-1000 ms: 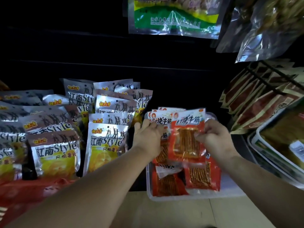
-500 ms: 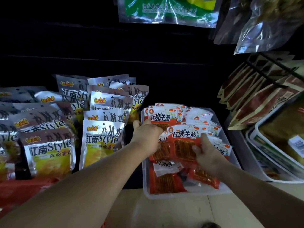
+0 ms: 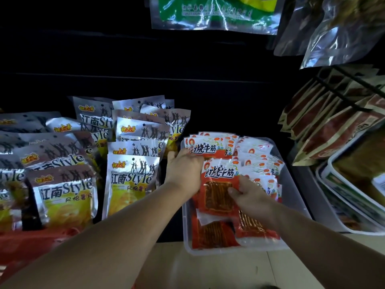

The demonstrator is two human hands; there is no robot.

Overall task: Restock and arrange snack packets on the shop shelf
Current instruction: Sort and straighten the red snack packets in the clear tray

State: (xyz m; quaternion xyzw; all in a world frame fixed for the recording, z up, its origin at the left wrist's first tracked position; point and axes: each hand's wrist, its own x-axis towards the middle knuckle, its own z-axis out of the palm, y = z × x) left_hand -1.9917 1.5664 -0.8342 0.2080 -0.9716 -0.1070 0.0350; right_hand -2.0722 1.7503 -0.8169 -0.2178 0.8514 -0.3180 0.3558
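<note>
Hiding its fingers behind red beef-tendon packets (image 3: 210, 147), my left hand (image 3: 185, 174) has an unreadable grip; my right hand (image 3: 252, 197) pinches the front packet (image 3: 214, 202), lower in the clear tray (image 3: 229, 250) than before.

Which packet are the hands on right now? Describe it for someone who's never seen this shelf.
Find the clear tray right of the silver chip bags. Among its red packets, look between the left hand and right hand, which pinches it. This red packet lies topmost, header and window both showing.
</note>
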